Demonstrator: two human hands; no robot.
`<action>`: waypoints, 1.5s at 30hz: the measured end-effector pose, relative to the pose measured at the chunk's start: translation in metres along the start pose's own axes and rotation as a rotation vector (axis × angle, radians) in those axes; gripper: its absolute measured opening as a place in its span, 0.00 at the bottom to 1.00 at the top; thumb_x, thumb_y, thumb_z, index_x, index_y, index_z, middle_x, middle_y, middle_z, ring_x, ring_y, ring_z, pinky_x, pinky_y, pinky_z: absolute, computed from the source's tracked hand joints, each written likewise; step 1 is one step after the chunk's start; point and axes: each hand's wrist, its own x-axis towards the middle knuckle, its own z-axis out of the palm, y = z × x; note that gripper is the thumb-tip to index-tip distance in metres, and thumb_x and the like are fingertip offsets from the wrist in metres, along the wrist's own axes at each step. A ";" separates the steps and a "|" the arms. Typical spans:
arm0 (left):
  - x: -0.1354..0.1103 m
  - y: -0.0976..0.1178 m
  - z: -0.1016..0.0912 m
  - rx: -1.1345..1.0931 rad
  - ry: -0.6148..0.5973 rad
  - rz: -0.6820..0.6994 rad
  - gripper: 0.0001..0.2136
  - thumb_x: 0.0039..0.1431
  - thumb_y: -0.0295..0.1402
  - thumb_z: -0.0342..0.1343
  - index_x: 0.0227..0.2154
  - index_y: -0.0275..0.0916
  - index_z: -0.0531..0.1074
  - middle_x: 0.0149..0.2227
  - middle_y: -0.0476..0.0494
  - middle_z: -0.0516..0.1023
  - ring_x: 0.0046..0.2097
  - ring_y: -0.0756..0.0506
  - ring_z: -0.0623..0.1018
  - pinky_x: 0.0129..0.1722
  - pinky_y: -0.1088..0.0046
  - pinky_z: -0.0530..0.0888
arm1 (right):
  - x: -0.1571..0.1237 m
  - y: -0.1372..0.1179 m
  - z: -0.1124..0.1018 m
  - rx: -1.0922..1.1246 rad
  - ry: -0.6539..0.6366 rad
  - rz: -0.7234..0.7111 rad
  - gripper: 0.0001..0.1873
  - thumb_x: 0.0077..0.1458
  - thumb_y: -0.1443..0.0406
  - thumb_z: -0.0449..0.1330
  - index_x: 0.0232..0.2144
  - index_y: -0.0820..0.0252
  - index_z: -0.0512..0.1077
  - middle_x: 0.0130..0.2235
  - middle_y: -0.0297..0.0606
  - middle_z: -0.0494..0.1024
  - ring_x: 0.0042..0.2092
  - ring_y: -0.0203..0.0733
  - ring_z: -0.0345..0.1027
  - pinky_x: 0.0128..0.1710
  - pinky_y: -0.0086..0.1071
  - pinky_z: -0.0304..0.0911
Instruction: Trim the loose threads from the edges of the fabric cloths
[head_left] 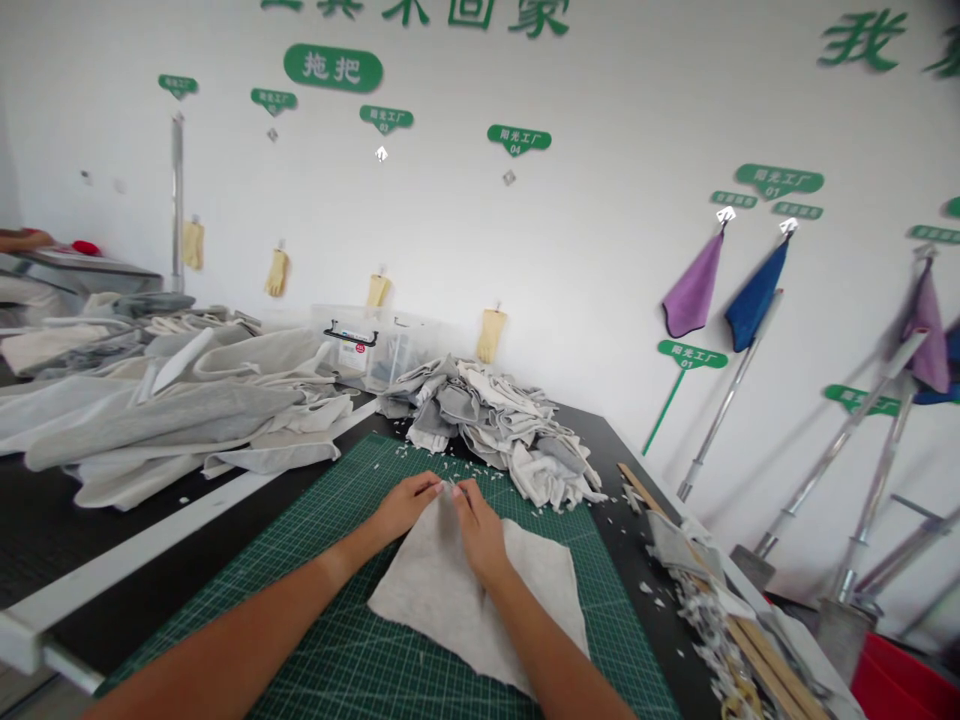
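Note:
A light grey cloth [439,600] lies partly on the green cutting mat [360,640], its far edge lifted and bunched between my hands. My left hand [409,505] is closed, pinching that edge from the left. My right hand [481,535] is closed on the same edge from the right, its thumb lying along the cloth. A small pale bit shows between the fingertips, too small to name. Just beyond my hands, white scraps [472,468] are scattered on the mat, in front of a heap of crumpled grey and white cloths [487,405].
A large pile of grey cloths [187,400] covers the table's left side. A clear plastic bin [382,350] stands behind. Wooden strips [772,660] and scraps lie along the right edge, near a red bucket [900,680]. Yellow gloves [491,335] hang on the wall.

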 end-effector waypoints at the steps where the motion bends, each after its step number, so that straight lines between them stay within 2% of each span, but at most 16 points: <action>1: 0.000 0.001 0.000 -0.020 -0.004 -0.005 0.20 0.62 0.49 0.49 0.38 0.36 0.75 0.36 0.44 0.79 0.40 0.44 0.76 0.42 0.71 0.71 | 0.000 0.000 0.000 -0.012 -0.003 0.003 0.21 0.68 0.47 0.43 0.45 0.50 0.68 0.35 0.31 0.75 0.37 0.41 0.71 0.36 0.29 0.57; 4: -0.001 0.002 -0.001 -0.066 -0.019 -0.014 0.19 0.62 0.47 0.50 0.39 0.35 0.75 0.36 0.44 0.79 0.39 0.45 0.76 0.40 0.72 0.71 | 0.000 0.000 0.000 -0.047 -0.007 0.006 0.21 0.67 0.46 0.44 0.47 0.50 0.68 0.34 0.31 0.75 0.35 0.41 0.71 0.34 0.28 0.56; 9: 0.001 0.000 -0.001 -0.045 -0.001 0.008 0.18 0.62 0.46 0.51 0.38 0.36 0.76 0.37 0.43 0.79 0.42 0.44 0.76 0.44 0.70 0.71 | 0.000 -0.001 0.000 -0.086 -0.011 -0.019 0.22 0.66 0.45 0.46 0.48 0.50 0.68 0.35 0.32 0.76 0.36 0.41 0.71 0.35 0.29 0.57; 23: 0.004 -0.007 -0.001 -0.118 -0.043 0.041 0.15 0.62 0.43 0.53 0.40 0.36 0.76 0.38 0.44 0.80 0.40 0.45 0.77 0.42 0.72 0.71 | 0.000 0.000 0.000 -0.226 -0.076 -0.061 0.24 0.69 0.45 0.40 0.46 0.49 0.68 0.34 0.32 0.77 0.36 0.41 0.73 0.33 0.28 0.54; 32: 0.005 -0.015 -0.002 -0.069 -0.060 0.074 0.15 0.63 0.41 0.53 0.42 0.37 0.78 0.40 0.44 0.81 0.43 0.44 0.77 0.45 0.71 0.71 | 0.001 0.003 0.001 -0.251 -0.077 -0.057 0.24 0.69 0.45 0.39 0.45 0.50 0.67 0.33 0.32 0.77 0.35 0.41 0.72 0.32 0.28 0.51; 37: 0.007 -0.022 0.000 -0.068 -0.066 0.043 0.17 0.62 0.43 0.53 0.42 0.36 0.78 0.40 0.44 0.82 0.42 0.44 0.78 0.44 0.71 0.72 | 0.000 0.003 0.001 -0.264 -0.086 -0.068 0.24 0.70 0.46 0.39 0.45 0.50 0.67 0.33 0.32 0.77 0.34 0.40 0.72 0.30 0.27 0.50; 45: 0.006 -0.021 -0.002 -0.028 -0.066 0.057 0.16 0.62 0.42 0.53 0.42 0.37 0.79 0.40 0.44 0.82 0.42 0.45 0.78 0.44 0.72 0.71 | 0.002 0.005 0.002 -0.302 -0.095 -0.080 0.22 0.70 0.47 0.40 0.46 0.50 0.67 0.33 0.33 0.77 0.33 0.40 0.71 0.30 0.27 0.48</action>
